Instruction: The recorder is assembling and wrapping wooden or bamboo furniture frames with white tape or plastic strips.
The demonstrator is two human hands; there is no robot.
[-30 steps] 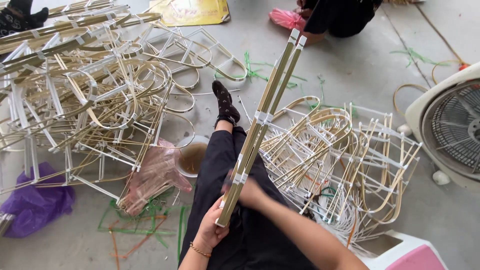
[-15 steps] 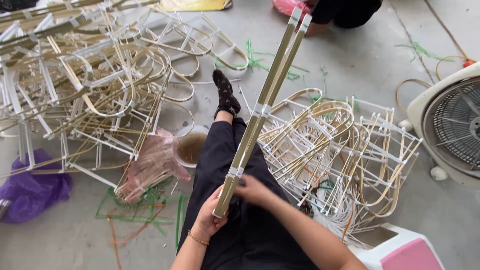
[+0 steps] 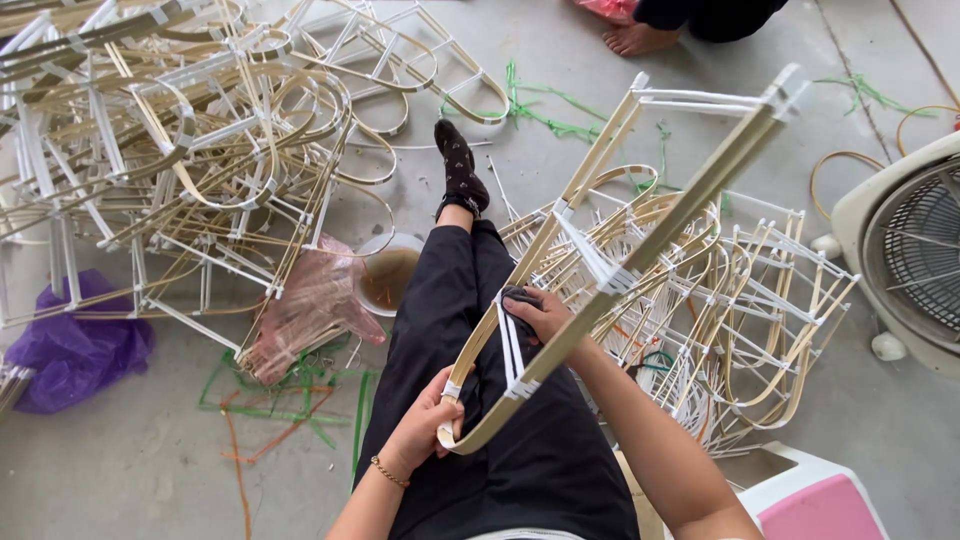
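Note:
I hold a bamboo-strip frame (image 3: 640,210) with white bindings over my lap; it reaches up and to the right. My left hand (image 3: 432,428) grips its curved near end. My right hand (image 3: 545,312) presses a small dark cloth (image 3: 520,296) against a strip of the frame. My leg in black trousers and a dark patterned sock (image 3: 460,165) stretches out on the concrete floor.
A big pile of similar frames (image 3: 170,150) lies at left, another pile (image 3: 740,300) at right. A bowl of brown liquid (image 3: 388,275), a pink plastic bag (image 3: 305,320), a purple bag (image 3: 70,350), a fan (image 3: 915,250), a pink stool (image 3: 820,500), another person's foot (image 3: 640,38).
The frame has turned from edge-on to spread open, so both long strips and the crosspieces show. My right hand now holds the cloth on a strip.

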